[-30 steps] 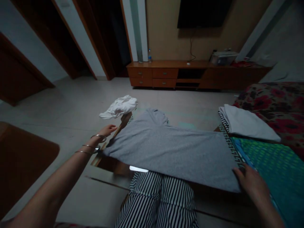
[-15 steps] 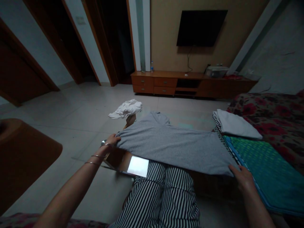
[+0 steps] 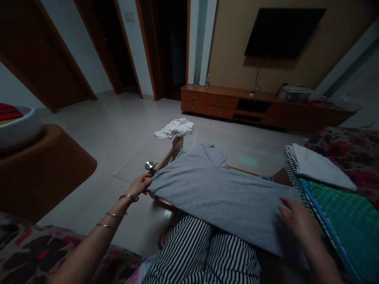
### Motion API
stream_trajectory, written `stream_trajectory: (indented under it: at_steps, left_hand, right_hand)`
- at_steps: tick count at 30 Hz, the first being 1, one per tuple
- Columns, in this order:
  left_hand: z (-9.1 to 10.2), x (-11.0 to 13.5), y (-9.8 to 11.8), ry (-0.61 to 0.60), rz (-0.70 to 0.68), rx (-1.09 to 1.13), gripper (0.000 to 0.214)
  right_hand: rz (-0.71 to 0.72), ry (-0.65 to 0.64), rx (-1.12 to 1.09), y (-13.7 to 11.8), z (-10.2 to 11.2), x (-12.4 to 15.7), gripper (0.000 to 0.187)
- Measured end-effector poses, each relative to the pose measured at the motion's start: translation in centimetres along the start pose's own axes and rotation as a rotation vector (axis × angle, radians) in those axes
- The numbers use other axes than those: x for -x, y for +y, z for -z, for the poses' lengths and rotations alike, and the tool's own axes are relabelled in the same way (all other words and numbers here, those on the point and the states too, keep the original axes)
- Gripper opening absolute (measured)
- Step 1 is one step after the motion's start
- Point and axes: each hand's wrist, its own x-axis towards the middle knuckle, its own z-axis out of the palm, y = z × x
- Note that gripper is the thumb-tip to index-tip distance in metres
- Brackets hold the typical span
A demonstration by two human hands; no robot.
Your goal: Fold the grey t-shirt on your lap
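Note:
A grey T-shirt (image 3: 216,189) lies spread across a low glass-topped table, its neck at the far side and its length running to the right. My left hand (image 3: 140,184) pinches the shirt's left edge between thumb and fingers. My right hand (image 3: 300,221) is over the shirt's right end, its fingers apart and nothing held in them; whether the fingertips touch the cloth I cannot tell. A crumpled white cloth (image 3: 174,128) rests at the table's far left corner.
On the right are a folded white garment (image 3: 321,165) and a green-blue folded cloth (image 3: 340,221). My legs in striped trousers (image 3: 189,248) are close to the table. A brown armrest (image 3: 56,165) with a white bowl (image 3: 20,130) stands left. A TV cabinet (image 3: 219,104) is at the wall.
My right hand has let go of the shirt's right corner and moved inward over the cloth. The left hand stays on the left edge. The view has shifted to the left.

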Motion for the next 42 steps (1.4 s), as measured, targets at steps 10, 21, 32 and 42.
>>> stream_trajectory:
  at_steps: [10, 21, 32, 42]
  left_hand:
    - [-2.3, 3.1, -2.0, 0.206, -0.393, 0.183, 0.058]
    - [-1.6, 3.0, -3.8, 0.092, -0.516, -0.024, 0.063]
    - [0.8, 3.6, -4.9, 0.007, -0.602, -0.400, 0.025]
    - [0.3, 4.5, -4.6, 0.125, -0.374, -0.403, 0.026]
  right_hand:
    - [1.130, -0.492, -0.260, -39.0, -16.7, -7.3, 0.031]
    - [1.143, -0.632, -0.297, -39.9, -20.6, -7.5, 0.014]
    - [0.952, -0.826, -0.496, -40.8, -20.9, -8.8, 0.018]
    - [0.913, -0.677, -0.084, -43.6, -23.4, -8.3, 0.018]
